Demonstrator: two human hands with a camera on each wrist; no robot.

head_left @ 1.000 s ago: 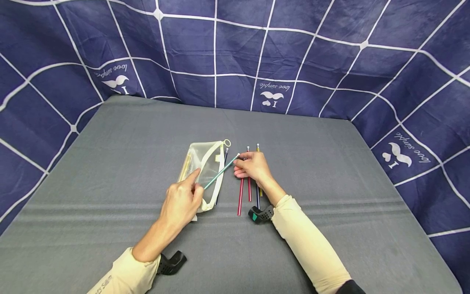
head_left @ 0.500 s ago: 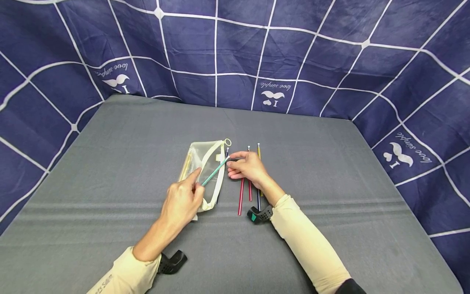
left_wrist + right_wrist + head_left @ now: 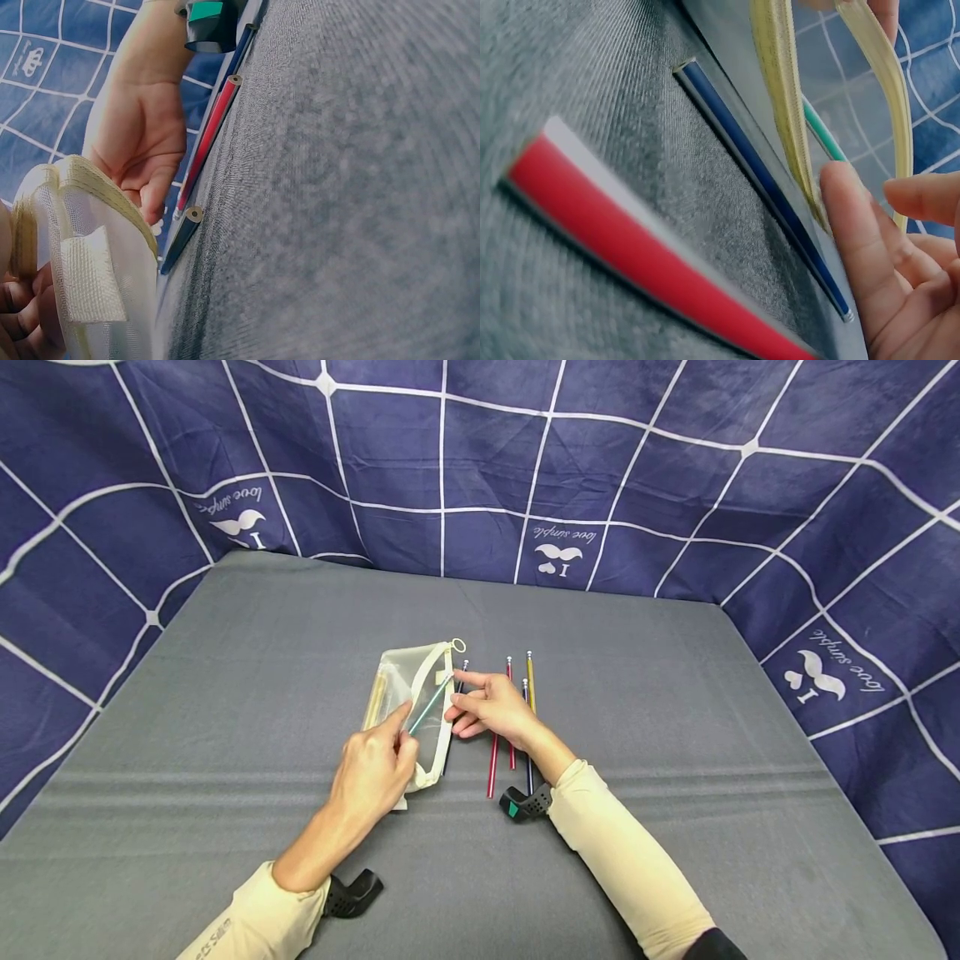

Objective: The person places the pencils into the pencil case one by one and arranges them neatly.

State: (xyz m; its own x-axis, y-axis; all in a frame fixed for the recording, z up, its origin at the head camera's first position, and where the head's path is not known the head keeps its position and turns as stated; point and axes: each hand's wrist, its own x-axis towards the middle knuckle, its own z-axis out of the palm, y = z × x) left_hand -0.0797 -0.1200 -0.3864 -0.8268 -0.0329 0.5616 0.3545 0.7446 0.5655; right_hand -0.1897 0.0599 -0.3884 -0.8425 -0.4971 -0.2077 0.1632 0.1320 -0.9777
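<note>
A see-through mesh pencil pouch with a cream zipper rim lies at the table's middle, its mouth spread wide. My left hand holds the near side of the mouth, index finger pointing along the rim; its curled fingers show in the left wrist view. A teal pencil slants inside the pouch mouth, its upper end at my right index fingertip. My right hand is by the right rim, thumb and index finger apart. The right wrist view shows the teal pencil running behind a fingertip.
Beside the pouch's right edge lies a dark blue pencil. Farther right are two red pencils, another dark blue one and a yellow one, partly under my right hand. A blue gridded cloth hangs behind the grey table.
My right hand has moved left to the pouch's rim, and the teal pencil has slid farther into the mouth. Its thumb and index finger have parted. The left hand stays in place.
</note>
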